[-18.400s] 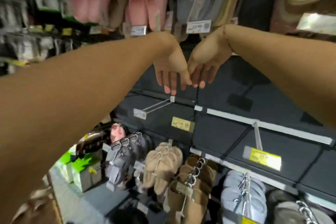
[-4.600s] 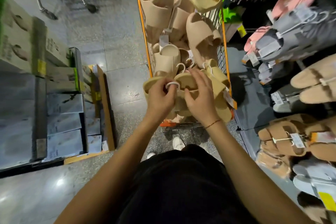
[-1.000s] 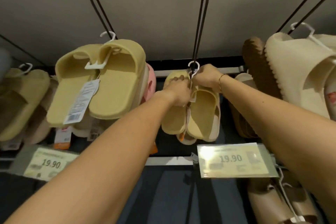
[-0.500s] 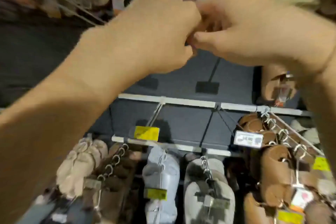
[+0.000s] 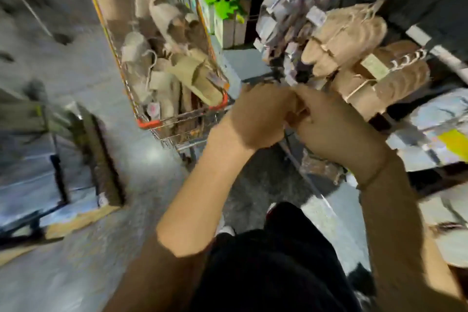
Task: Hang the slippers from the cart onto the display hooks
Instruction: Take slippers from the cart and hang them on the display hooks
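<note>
The view is blurred by motion. A wire cart with an orange rim [image 5: 149, 123] stands on the floor ahead, piled with beige slippers [image 5: 162, 58] on white hangers. My left hand [image 5: 258, 116] and my right hand [image 5: 331, 126] are curled into fists that touch each other, just right of the cart's near corner. I see no slipper in either hand. On the right, hooks carry hung slippers: grey ones [image 5: 291, 7], beige ones [image 5: 347, 40] and brown ones [image 5: 385, 78].
Pale slippers with a yellow tag [image 5: 440, 121] hang lower right. Stacked flat boxes on a pallet [image 5: 30, 159] sit on the left of the aisle. Green boxes [image 5: 222, 7] stand beyond the cart. Grey floor lies between cart and pallet.
A second ago both hands held a yellow slipper pair on a hook. My view has since swung down to the cart, and my hands have come down, closed together with no slipper in them.
</note>
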